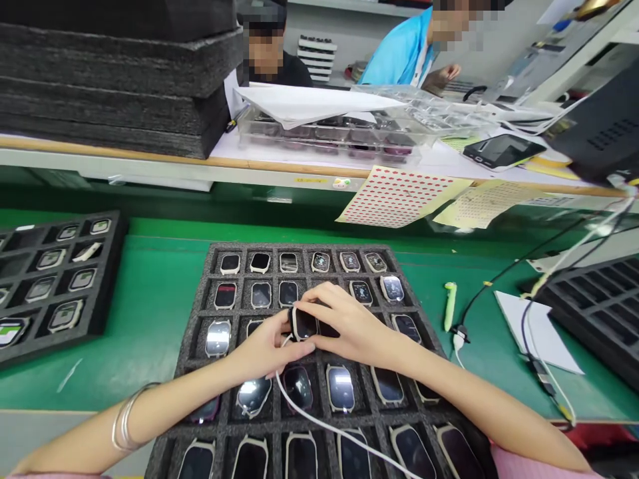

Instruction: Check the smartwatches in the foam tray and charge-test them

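Observation:
Over the middle of a dark foam tray point(198, 307), both hands are closed on one smartwatch case point(304, 324) with a black screen and no strap. My left hand point(267, 344) pinches its left side. My right hand point(349, 326) grips it from above and the right, with thumb and fingers at its edges. A white cable point(319, 420) comes out by the left fingers and runs down to the right; its end at the watch is hidden. Around the hands, several watch cases, such as a light-framed watch point(341, 388), lie screen up in the tray's compartments.
Another foam tray of watches point(112, 279) lies at left, and an empty-slotted black tray point(599, 313) at right. A green pen-like tool point(450, 306), black cables point(499, 273) and white paper point(534, 329) are nearby. Stacked foam point(110, 100) stands on the shelf; two people are behind it.

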Available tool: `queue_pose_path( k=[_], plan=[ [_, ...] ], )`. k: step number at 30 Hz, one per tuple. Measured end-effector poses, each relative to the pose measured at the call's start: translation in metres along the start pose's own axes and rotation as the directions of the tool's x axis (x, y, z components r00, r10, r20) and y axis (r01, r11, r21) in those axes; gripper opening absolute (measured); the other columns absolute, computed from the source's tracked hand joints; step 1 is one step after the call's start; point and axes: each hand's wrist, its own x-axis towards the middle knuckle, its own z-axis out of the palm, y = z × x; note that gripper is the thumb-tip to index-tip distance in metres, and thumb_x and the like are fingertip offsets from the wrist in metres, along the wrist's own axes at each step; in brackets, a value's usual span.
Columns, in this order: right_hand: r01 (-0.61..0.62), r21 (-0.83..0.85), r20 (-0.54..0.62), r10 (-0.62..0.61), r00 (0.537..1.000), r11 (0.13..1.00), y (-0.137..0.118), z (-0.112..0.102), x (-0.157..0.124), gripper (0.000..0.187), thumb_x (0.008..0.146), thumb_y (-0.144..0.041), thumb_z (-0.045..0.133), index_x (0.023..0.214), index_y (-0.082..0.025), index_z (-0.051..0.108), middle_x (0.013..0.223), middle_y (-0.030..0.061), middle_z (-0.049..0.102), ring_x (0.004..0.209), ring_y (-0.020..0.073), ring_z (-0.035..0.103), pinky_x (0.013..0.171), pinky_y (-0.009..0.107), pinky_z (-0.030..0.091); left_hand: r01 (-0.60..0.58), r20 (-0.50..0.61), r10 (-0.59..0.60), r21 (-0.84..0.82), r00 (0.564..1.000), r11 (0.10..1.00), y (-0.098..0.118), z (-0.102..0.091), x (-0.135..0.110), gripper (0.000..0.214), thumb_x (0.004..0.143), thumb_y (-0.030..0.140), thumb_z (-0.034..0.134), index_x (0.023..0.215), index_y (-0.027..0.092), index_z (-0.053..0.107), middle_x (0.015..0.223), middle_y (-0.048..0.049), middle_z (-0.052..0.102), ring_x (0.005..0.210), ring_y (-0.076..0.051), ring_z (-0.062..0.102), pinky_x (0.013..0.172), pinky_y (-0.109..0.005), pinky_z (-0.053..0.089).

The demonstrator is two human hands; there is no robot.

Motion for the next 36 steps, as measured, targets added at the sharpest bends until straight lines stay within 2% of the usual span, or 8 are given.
queue_pose_path(
  k=[4,10,14,18,22,36],
  plan=[
    [0.052,0.077,-0.009,-0.051,0.999,0.996,0.006,0.009,0.000,0.037,0.090,-0.024,0.060,0.125,-0.017,0.052,0.119,0.0117,0.055,0.109,0.0238,0.049,0.094,0.042,0.046,-0.001,-0.040,0.002,0.041,0.999,0.999,-0.003,0.001,0.000,0.040,0.081,0.039,0.064,0.111,0.016,0.051,0.075,0.0030,0.058,0.030,0.000,0.039,0.026,-0.014,0.028],
    [0.081,0.051,-0.139,-0.073,0.988,0.995,0.004,0.020,-0.003,0.035,0.091,-0.031,0.059,0.123,-0.019,0.052,0.114,0.0103,0.061,0.104,0.0251,0.053,0.088,0.043,0.048,-0.027,-0.069,0.022,-0.065,0.997,0.998,0.000,0.001,-0.002,0.032,0.080,0.038,0.067,0.097,0.014,0.055,0.051,0.0098,0.046,0.027,-0.002,0.034,0.027,-0.013,0.026],
    [0.136,0.076,-0.230,-0.115,0.966,0.988,0.000,0.022,-0.006,0.035,0.091,-0.029,0.060,0.124,-0.019,0.051,0.113,0.0100,0.061,0.099,0.0235,0.054,0.084,0.040,0.050,-0.016,-0.061,0.010,-0.086,0.998,0.996,0.002,0.000,-0.004,0.030,0.077,0.037,0.071,0.090,0.013,0.058,0.051,0.0088,0.046,0.028,-0.001,0.034,0.028,-0.014,0.023],
    [0.118,0.153,-0.238,-0.080,0.968,0.981,-0.001,0.025,-0.010,0.042,0.088,-0.031,0.065,0.125,-0.021,0.048,0.112,0.0084,0.061,0.098,0.0235,0.053,0.083,0.040,0.050,-0.008,-0.038,0.006,-0.050,0.999,0.999,-0.001,-0.002,-0.006,0.030,0.077,0.039,0.069,0.090,0.013,0.059,0.050,0.0083,0.046,0.028,-0.002,0.034,0.027,-0.015,0.021],
    [0.106,0.154,-0.262,-0.063,0.963,0.982,-0.001,0.028,-0.011,0.047,0.087,-0.030,0.067,0.127,-0.019,0.046,0.110,0.0088,0.061,0.098,0.0233,0.052,0.084,0.040,0.049,-0.014,-0.037,0.012,-0.059,0.999,0.998,0.000,0.001,-0.007,0.032,0.077,0.039,0.070,0.088,0.013,0.057,0.051,0.0086,0.044,0.030,-0.001,0.032,0.028,-0.014,0.021],
    [0.042,0.094,-0.207,-0.022,0.978,0.995,-0.006,0.027,-0.010,0.042,0.091,-0.032,0.059,0.128,-0.015,0.047,0.108,0.0117,0.056,0.100,0.0247,0.050,0.086,0.043,0.049,-0.063,-0.061,0.063,-0.005,0.996,0.998,0.004,0.004,-0.007,0.028,0.080,0.036,0.067,0.093,0.013,0.056,0.054,0.0092,0.043,0.033,-0.001,0.033,0.031,-0.016,0.022]
  ],
)
